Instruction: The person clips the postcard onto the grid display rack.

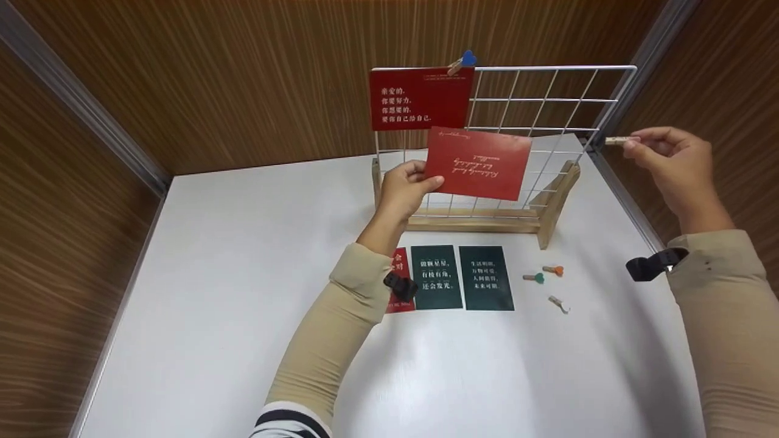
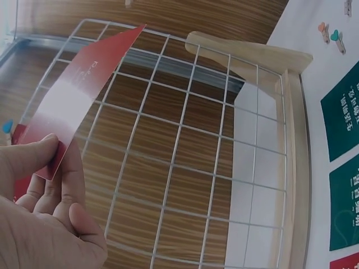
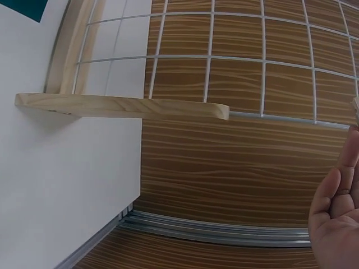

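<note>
"Where's the red card (image 1: 478, 163)?"
"Below the top edge of the wire rack (image 1: 546, 100), left hand (image 1: 403, 188) pinching one corner; right hand (image 1: 678, 155) grips a clothespin (image 1: 616, 140)."
"Handling?"
"Probably light, stiff, crease-prone: hold its edges."

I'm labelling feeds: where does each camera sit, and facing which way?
Head: worn there, facing forward and down at the wire grid; left grip, right grip and sleeves show.
Left wrist: worn there, facing the held red card, grid behind; left grip shows.
Right wrist: worn there, facing the grid's wooden foot; part of right grip shows.
Wrist views share the grid.
</note>
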The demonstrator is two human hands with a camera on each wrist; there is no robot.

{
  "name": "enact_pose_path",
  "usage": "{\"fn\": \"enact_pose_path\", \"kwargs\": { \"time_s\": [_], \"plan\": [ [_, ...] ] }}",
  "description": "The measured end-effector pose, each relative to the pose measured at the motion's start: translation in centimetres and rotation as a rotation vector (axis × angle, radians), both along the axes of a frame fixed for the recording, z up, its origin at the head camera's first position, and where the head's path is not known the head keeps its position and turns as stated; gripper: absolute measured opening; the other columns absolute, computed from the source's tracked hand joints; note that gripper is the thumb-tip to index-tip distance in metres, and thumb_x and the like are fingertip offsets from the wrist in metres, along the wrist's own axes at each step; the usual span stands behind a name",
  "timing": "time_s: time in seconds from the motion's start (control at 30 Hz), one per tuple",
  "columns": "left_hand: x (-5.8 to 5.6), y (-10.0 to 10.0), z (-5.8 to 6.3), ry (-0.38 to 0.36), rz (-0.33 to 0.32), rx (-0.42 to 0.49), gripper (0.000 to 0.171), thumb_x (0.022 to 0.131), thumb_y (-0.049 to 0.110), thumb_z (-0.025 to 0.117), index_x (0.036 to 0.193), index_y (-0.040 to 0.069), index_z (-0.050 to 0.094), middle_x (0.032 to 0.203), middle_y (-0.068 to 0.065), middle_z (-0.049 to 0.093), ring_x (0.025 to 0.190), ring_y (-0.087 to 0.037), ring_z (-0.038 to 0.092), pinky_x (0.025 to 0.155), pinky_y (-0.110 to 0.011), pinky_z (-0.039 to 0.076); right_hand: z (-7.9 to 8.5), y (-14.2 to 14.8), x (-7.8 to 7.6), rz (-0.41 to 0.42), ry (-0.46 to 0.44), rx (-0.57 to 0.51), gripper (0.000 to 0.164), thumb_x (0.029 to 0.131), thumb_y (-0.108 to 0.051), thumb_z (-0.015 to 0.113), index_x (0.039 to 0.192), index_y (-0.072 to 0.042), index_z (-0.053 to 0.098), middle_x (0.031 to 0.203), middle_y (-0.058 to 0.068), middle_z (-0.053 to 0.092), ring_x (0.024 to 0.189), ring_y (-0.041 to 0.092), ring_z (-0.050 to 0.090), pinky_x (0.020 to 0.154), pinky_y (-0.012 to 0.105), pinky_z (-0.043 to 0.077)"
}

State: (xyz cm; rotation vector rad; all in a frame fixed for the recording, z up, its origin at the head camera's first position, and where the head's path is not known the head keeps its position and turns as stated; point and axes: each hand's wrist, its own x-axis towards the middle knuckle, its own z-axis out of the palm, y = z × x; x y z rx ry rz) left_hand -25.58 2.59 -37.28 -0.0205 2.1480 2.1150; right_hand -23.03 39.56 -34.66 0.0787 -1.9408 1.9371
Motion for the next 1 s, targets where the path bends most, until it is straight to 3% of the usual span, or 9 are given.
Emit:
{"fn": "enact_pose_path", "kwargs": {
  "time_s": [0.3,0.73,1.0],
  "plan": [
    [-0.6,2.4,1.2,0.02,-0.006,0.082,0.021,0.084,0.001,0.071,0.104,-0.001,0.065,0.092,-0.008,0.069,0.085,-0.017,0.066,0.078,-0.025,0.05,3.2,-0.4,-1.0,-0.016,0.027,0.055,0.016,0.079,0.006,0.073,0.093,0.009,0.068,0.077,0.005,0.068,0.069,0.011,0.063,0.065,0.014,0.049],
    [-2.0,4.7,2.4,0.016,-0.011,0.077,0.019,0.084,0.001,0.071,0.102,-0.001,0.065,0.093,-0.008,0.069,0.083,-0.014,0.066,0.075,-0.023,0.048,5.8,-0.6,-2.4,0.025,0.065,0.063,0.019,0.076,0.007,0.076,0.092,0.012,0.068,0.077,0.007,0.069,0.066,0.014,0.065,0.065,0.015,0.051],
    [-3.0,5.5,3.2,0.029,0.031,0.071,0.019,0.083,0.002,0.072,0.101,-0.001,0.065,0.092,-0.008,0.069,0.08,-0.012,0.064,0.069,-0.021,0.047,7.9,-1.3,-3.1,-0.053,0.025,0.288,0.018,0.079,-0.001,0.076,0.096,0.004,0.071,0.082,-0.002,0.071,0.073,0.007,0.065,0.068,0.013,0.047]
  ]
}}
